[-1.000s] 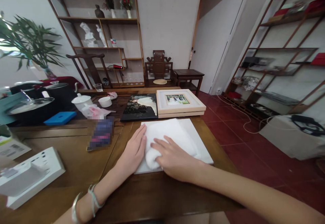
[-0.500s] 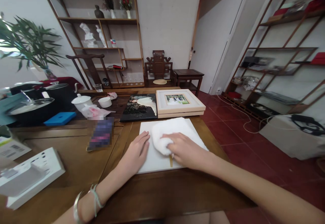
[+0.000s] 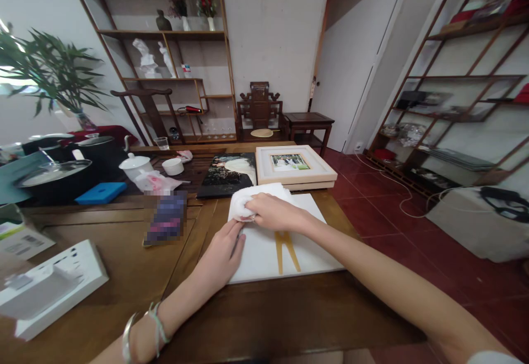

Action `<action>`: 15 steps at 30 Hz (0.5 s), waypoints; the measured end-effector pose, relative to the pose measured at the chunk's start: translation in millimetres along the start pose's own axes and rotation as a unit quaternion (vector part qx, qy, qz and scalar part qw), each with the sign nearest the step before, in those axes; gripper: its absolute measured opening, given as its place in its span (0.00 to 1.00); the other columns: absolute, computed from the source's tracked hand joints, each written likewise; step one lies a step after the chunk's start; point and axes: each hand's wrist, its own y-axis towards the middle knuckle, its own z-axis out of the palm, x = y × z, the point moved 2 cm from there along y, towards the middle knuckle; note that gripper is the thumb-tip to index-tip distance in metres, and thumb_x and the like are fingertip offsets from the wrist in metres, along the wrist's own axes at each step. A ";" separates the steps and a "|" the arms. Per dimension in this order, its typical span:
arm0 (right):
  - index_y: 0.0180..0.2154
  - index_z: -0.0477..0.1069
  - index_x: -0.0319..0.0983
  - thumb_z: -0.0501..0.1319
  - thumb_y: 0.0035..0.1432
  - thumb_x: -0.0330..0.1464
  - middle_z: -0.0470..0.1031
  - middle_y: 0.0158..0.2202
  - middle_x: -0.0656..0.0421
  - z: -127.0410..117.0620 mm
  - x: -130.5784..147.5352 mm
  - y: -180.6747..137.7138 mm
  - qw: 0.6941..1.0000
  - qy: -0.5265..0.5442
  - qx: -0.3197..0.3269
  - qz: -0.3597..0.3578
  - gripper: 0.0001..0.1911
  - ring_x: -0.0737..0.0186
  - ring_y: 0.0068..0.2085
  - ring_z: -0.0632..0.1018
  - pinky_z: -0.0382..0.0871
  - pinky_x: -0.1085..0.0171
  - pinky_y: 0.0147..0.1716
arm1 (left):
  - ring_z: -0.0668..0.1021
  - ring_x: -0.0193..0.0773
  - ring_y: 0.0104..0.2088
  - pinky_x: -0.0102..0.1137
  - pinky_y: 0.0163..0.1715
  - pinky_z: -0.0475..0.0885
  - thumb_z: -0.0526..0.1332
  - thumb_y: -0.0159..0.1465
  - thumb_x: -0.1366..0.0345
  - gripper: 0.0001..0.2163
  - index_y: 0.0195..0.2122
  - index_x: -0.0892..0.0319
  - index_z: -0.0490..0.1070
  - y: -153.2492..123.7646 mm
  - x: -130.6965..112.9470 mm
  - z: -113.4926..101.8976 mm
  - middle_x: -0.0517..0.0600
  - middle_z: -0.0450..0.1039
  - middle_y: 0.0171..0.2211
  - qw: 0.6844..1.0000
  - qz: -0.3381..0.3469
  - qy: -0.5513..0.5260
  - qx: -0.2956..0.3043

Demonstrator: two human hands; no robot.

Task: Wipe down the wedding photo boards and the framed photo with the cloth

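A white board (image 3: pixel 258 256) lies flat on the wooden table in front of me. On its surface shows a yellow shape like two diverging strips (image 3: pixel 280 251), its upper end partly hidden by my right arm. My right hand (image 3: pixel 275 212) grips a bunched white cloth (image 3: pixel 239 200) against the board's upper left part. Stretched out along the board's left edge, my left hand (image 3: pixel 225 248) rests with its fingers extended and holds nothing; its fingertips are close to the cloth.
Behind the board are a dark picture panel (image 3: pixel 210 179) and a pale framed photo (image 3: pixel 318 168). To the left stand a power strip (image 3: pixel 61 292), a blurred-out item (image 3: pixel 165 218), a blue box (image 3: pixel 101 193), a white teapot (image 3: pixel 134 164) and a black pot (image 3: pixel 53 182).
My right hand has moved the cloth up and left across the board, showing more of the yellow shape. My left hand has stayed at the left edge.
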 end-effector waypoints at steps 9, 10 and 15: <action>0.26 0.65 0.36 0.51 0.51 0.21 0.70 0.30 0.54 -8.1 -47.9 -83.1 0.997 -0.012 -0.010 0.078 0.08 0.58 0.33 0.70 0.61 0.64 0.32 | 0.62 0.45 0.59 0.43 0.58 0.56 0.45 0.65 0.63 0.19 0.54 0.65 0.62 -3.6 10.1 11.9 0.59 0.60 0.58 0.998 -0.061 0.007 0.008; 0.26 0.65 0.36 0.50 0.51 0.20 0.70 0.30 0.54 -7.7 -52.4 -92.6 0.996 -0.012 -0.011 0.088 0.09 0.58 0.33 0.70 0.61 0.63 0.32 | 0.62 0.45 0.59 0.44 0.58 0.56 0.45 0.65 0.63 0.19 0.54 0.65 0.61 -3.6 10.1 12.5 0.59 0.60 0.58 0.998 -0.066 0.009 0.013; 0.26 0.66 0.36 0.51 0.49 0.19 0.72 0.41 0.48 0.1 -51.6 -129.4 0.995 -0.004 -0.014 0.103 0.10 0.54 0.43 0.72 0.65 0.59 0.41 | 0.56 0.46 0.61 0.46 0.57 0.56 0.44 0.65 0.65 0.20 0.56 0.64 0.60 -3.3 10.9 13.8 0.59 0.55 0.61 0.998 -0.062 0.021 0.027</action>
